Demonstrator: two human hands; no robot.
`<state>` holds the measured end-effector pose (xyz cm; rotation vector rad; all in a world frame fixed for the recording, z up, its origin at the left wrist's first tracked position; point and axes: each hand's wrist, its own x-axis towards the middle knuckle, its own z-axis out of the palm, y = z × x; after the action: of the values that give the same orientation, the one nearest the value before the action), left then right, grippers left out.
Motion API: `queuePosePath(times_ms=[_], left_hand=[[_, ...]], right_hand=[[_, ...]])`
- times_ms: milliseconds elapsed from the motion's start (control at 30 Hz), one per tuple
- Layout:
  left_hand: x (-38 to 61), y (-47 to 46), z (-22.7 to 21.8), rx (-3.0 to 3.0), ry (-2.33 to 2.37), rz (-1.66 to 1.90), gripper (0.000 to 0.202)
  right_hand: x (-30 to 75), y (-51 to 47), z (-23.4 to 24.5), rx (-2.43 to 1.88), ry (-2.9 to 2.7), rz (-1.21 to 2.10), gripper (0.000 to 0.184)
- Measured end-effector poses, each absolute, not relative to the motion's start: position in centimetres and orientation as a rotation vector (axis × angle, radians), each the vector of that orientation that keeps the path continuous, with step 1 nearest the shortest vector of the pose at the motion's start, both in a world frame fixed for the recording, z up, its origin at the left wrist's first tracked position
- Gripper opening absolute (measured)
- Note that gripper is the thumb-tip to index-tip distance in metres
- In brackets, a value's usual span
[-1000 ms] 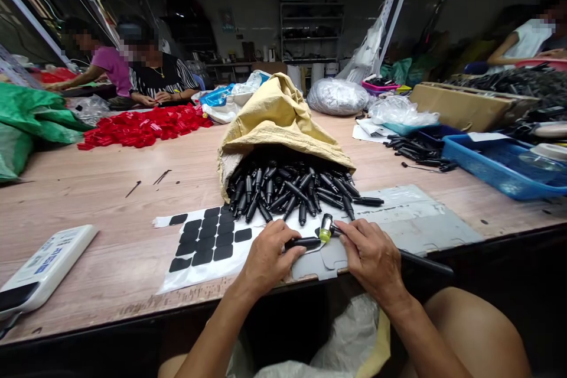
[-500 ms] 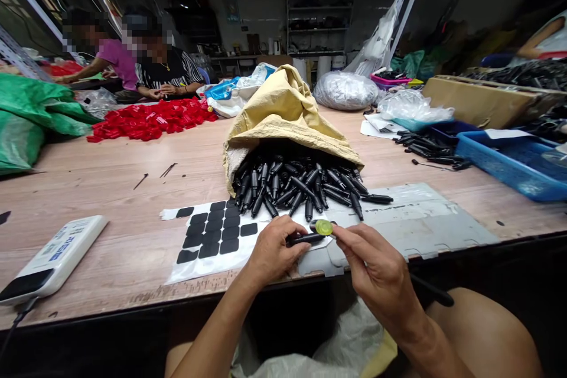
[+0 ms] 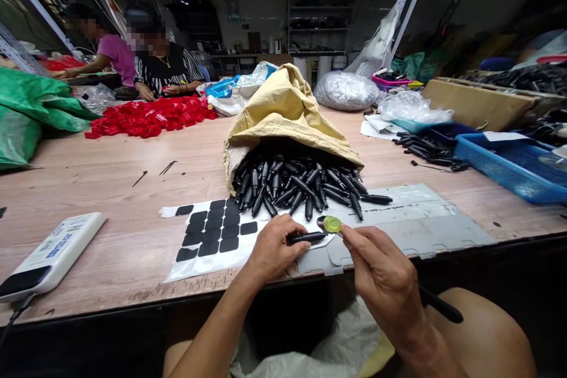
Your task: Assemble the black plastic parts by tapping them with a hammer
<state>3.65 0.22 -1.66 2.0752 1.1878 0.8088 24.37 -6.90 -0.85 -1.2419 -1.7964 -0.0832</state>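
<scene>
My left hand (image 3: 272,248) is closed on a slim black plastic part (image 3: 308,238) and holds it down on a grey plate (image 3: 420,224) at the table's front edge. My right hand (image 3: 381,274) grips a small mallet. Its yellow-green head (image 3: 331,224) hangs just above the part's right end, and its black handle (image 3: 438,305) sticks out behind my wrist. Just beyond, a heap of the same black parts (image 3: 301,183) spills from a tan sack (image 3: 287,112). A white sheet of black square pads (image 3: 212,233) lies left of my left hand.
A white device (image 3: 53,254) lies at the front left. Red parts (image 3: 150,115) are piled far left, where two people (image 3: 150,65) sit working. A green bag (image 3: 26,112) sits at the left edge. A blue tray (image 3: 509,168), more black parts and a cardboard box (image 3: 478,103) stand on the right.
My right hand has lifted the mallet off the plate and turned it so the head's round face shows. My left hand has kept the black part in place.
</scene>
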Motion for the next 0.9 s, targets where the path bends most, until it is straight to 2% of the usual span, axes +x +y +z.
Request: queuePosePath(times_ms=[333,533,900], left_hand=[[3.5,0.1,-1.2,2.062,1.161,0.779,0.014],[3.4,0.0,-0.7,1.953,1.178,0.802,0.044],[3.4,-0.3,-0.6,1.906,1.197,0.797,0.053]], right_hand=[[27.9,-5.4,-1.1,-1.360,-1.804,0.011,0.030],[30.5,-3.2,-2.9,-1.353,-1.987,-0.080,0.023],[29.8,-2.9,-3.9,-1.395,-1.962,-0.146,0.022]])
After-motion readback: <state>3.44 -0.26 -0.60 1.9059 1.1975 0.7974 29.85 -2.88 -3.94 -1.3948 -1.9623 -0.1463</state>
